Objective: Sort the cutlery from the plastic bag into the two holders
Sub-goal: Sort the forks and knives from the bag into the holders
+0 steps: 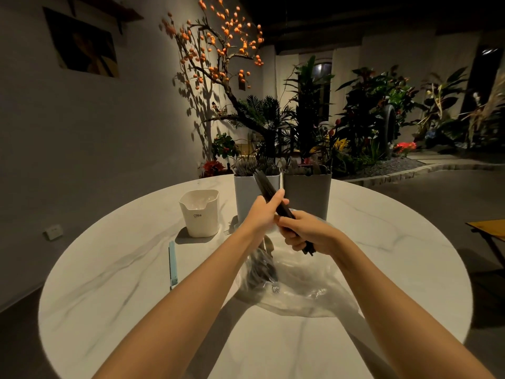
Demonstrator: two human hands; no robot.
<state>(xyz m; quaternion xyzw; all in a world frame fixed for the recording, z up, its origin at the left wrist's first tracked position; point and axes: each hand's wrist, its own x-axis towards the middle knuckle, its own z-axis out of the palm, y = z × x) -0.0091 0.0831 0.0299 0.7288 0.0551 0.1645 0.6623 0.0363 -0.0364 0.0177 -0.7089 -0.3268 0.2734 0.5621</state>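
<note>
Cutlery (269,265) is left in the bag (300,283) before the part-filled holders (284,192), while dark chopsticks (269,191) are gripped by both the left hand (263,212) and right hand (303,233).

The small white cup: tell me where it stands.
In the head view the small white cup stands on the table, left of the two holders, beyond the pale blue clip.

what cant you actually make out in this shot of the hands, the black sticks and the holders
Head view only:
- Black bundle: the count of sticks; dark, and both the left hand and right hand cover its middle.
- Plastic bag: dark cutlery inside is blurred by crinkled film.
- Two holders: their contents merge with dim plants behind.
- White cup: its inside is too glary to read.
</note>
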